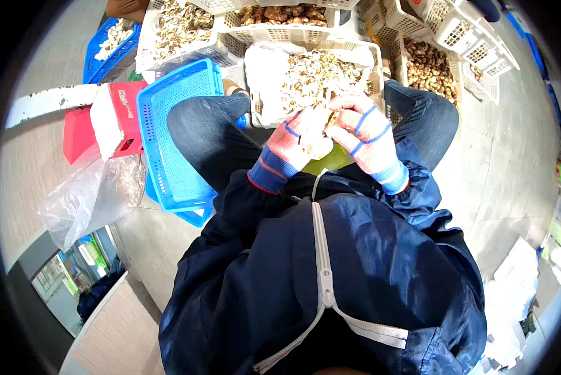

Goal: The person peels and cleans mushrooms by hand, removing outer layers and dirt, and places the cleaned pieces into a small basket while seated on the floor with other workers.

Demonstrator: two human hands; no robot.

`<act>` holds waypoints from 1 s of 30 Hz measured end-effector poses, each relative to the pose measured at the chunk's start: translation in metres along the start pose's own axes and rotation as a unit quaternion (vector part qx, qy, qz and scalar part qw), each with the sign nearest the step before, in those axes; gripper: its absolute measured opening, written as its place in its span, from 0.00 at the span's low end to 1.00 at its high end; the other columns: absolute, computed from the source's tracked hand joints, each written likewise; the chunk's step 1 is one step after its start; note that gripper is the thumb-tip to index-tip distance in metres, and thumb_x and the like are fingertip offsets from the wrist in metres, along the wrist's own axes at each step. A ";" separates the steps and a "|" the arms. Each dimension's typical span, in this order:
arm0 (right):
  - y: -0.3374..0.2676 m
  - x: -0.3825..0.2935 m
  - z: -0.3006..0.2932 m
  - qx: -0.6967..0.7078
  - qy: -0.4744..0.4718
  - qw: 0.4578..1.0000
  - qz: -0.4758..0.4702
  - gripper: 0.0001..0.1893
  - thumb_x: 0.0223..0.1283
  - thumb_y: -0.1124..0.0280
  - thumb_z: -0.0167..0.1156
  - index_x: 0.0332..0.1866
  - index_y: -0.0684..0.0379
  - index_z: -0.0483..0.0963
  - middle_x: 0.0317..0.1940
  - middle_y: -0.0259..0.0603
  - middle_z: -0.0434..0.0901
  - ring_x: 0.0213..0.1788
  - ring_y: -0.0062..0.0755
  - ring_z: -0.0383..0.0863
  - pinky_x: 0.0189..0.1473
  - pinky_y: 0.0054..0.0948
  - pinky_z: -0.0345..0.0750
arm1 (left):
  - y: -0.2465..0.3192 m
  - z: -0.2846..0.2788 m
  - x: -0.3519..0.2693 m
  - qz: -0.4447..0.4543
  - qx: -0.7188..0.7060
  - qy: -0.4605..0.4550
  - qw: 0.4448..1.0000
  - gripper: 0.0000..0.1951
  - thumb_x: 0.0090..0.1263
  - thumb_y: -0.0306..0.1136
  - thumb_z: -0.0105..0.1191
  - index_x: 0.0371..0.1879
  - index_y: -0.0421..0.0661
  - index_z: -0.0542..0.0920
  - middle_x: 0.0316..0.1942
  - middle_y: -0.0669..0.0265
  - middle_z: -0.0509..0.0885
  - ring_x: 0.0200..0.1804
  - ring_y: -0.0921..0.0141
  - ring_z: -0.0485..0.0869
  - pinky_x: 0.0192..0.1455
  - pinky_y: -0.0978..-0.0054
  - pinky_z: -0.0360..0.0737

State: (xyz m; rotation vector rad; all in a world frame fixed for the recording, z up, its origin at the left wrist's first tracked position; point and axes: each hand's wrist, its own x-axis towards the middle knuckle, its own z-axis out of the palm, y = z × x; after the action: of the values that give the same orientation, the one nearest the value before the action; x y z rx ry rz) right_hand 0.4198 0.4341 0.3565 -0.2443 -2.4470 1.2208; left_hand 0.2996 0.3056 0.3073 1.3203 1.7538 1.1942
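My left hand (293, 143) and my right hand (365, 132) meet over my lap, both in pink knit work gloves with blue bands. Between their fingertips is a small brownish mushroom piece (330, 120), gripped from both sides. Strong light washes out the left fingers, and the fingers cover much of the piece. Just beyond the hands stands a white plastic crate (379, 70), lined with a white plastic sheet (265, 70). Many pale, brown-edged mushroom pieces (325, 77) lie heaped on the sheet. Something yellow-green (329, 160) shows below my hands.
Blue perforated baskets (179, 140) stand left of my leg, beside a red plastic stool (125, 105) and a clear plastic bag (93, 197). Ahead are crates of pale pieces (182, 28) and brown mushrooms (280, 15). Another mushroom crate (430, 70) stands right.
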 end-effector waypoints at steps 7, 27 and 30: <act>0.020 -0.017 -0.018 0.062 0.140 0.986 0.072 0.06 0.55 0.74 0.55 0.37 0.60 0.76 0.35 0.44 0.78 0.40 0.37 0.78 0.42 0.32 0.75 | -0.008 0.030 0.022 -0.202 -0.743 -0.083 0.632 0.19 0.72 0.41 0.44 0.56 0.43 0.69 0.47 0.61 0.77 0.46 0.65 0.78 0.50 0.69 0.77; -0.008 -0.010 -0.051 0.210 0.132 0.957 0.150 0.05 0.52 0.76 0.59 0.33 0.64 0.78 0.33 0.39 0.80 0.38 0.27 0.78 0.40 0.25 0.75 | -0.005 -0.007 0.008 -0.269 -0.769 -0.237 0.529 0.23 0.68 0.48 0.49 0.50 0.39 0.71 0.38 0.60 0.77 0.35 0.69 0.76 0.35 0.72 0.77; 0.002 -0.010 -0.076 0.193 0.167 0.951 0.173 0.04 0.52 0.75 0.59 0.26 0.63 0.74 0.31 0.40 0.79 0.37 0.24 0.76 0.42 0.22 0.72 | 0.001 -0.018 -0.002 -0.335 -0.719 -0.166 0.586 0.24 0.68 0.48 0.50 0.51 0.39 0.71 0.38 0.60 0.77 0.32 0.72 0.76 0.32 0.75 0.76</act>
State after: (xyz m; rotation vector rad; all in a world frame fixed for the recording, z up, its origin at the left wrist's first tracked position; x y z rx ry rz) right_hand 0.4608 0.4873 0.3939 -0.7227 -1.8805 1.6206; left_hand 0.2848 0.2983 0.3154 -0.1739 0.3853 1.1883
